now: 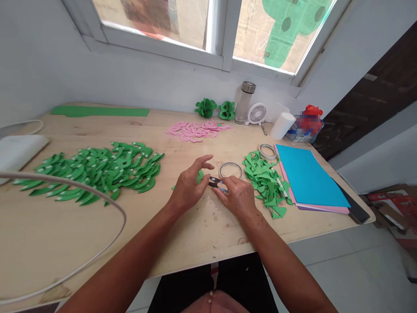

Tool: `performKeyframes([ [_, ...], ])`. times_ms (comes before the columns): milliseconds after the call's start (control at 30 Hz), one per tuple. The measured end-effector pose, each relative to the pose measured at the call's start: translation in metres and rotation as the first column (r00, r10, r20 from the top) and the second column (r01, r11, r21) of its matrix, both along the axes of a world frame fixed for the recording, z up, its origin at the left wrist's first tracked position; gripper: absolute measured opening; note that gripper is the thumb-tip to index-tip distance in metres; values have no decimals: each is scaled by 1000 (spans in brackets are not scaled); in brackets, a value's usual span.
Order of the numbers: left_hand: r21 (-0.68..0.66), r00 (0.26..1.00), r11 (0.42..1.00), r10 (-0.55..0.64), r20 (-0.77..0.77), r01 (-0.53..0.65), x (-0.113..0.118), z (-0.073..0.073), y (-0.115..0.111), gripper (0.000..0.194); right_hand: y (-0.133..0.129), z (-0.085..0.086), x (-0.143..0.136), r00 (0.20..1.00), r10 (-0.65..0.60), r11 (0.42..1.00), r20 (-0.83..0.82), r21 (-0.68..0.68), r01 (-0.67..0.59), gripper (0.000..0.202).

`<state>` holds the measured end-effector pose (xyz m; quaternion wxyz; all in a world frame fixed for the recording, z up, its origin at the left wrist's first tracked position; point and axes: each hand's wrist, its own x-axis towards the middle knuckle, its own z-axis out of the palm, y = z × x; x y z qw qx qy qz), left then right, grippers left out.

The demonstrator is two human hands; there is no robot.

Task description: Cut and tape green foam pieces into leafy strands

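My right hand (239, 193) grips a pair of small dark thread snips (214, 179), their tips pointing left. My left hand (190, 184) is just left of the snips, with fingers apart and its thumb close to the tips. A green paper piece (200, 175) shows behind the left thumb, partly hidden by the hand. Right behind the right hand lies a thin roll of tape (241, 170). To the left spreads a pile of curved green paper cutouts (97, 171), many with small white tabs. Green paper scraps (265, 178) are heaped to the right.
Pink paper cutouts (195, 130) lie further back, before two green paper ornaments (206, 108). A glass bottle (243, 102), a small fan (257, 114) and a white roll (282, 126) stand by the wall. Blue sheets (312, 176) lie right. A pale cable (120, 213) arcs across the left.
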<state>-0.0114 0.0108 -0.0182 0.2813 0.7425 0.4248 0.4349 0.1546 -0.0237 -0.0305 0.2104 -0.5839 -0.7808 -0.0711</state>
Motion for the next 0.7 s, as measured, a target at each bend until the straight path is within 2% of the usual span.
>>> performKeyframes([
  [167,-100,944,989,-70,323,107,3,-4,3,51,0,0,0,1000,3,1000,-6,-6,-3,31],
  [300,-114,899,983,-80,430,142,5,-3,3,53,0,0,0,1000,12,1000,-17,-11,-12,32],
  [467,-31,912,989,-119,392,142,4,-1,1,58,-1,0,0,999,20,999,-25,-35,-21,32],
  [700,161,975,975,-177,137,155,5,1,-5,70,0,1,0,1000,15,999,-7,-51,-16,32],
])
